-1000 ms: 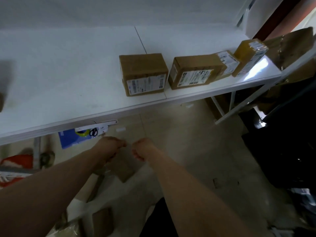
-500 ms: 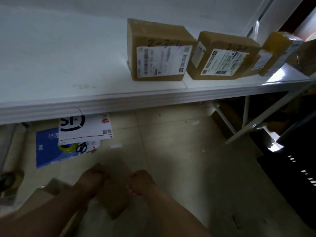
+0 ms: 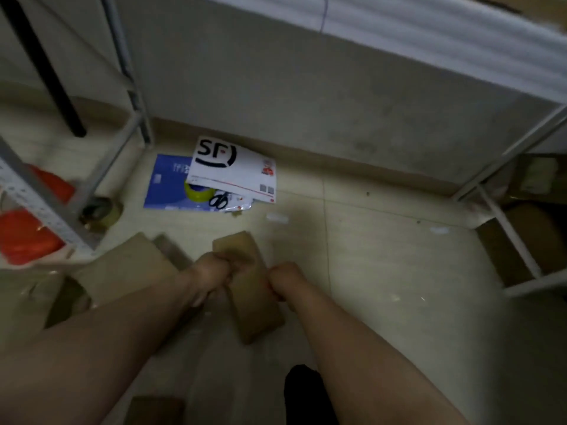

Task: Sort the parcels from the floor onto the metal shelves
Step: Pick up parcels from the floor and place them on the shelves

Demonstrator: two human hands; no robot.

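Holding red-orange bags (image 3: pixel 27 237) behind its perforated upright, the grey metal rack (image 3: pixel 46 207) stands left of the white SF envelope (image 3: pixel 233 170). Right of that envelope, brown cardboard boxes (image 3: pixel 527 234) sit low inside the white shelf frame (image 3: pixel 503 228), and the white shelf board (image 3: pixel 429 35) runs above it. Tucked under the envelope's near edge are a yellow tape roll (image 3: pixel 198 193) and black scissors (image 3: pixel 219 200), all lying on a blue mailer (image 3: pixel 165 182).

Nearer the person than the envelope, both hands clamp a long brown parcel (image 3: pixel 248 299). The left hand (image 3: pixel 211 274) has its fingers curled over the parcel's far left edge, closed tight on the cardboard. The right hand (image 3: pixel 283 279) is curled against the right edge, knuckles up, with its fingertips hidden. The parcel runs lengthwise between the two hands, its far end pointing toward the envelope and its near end reaching back past both wrists. Whether it rests on the floor or is lifted cannot be told.

More brown parcels (image 3: pixel 122 271) lie left of the held one, below the envelope.
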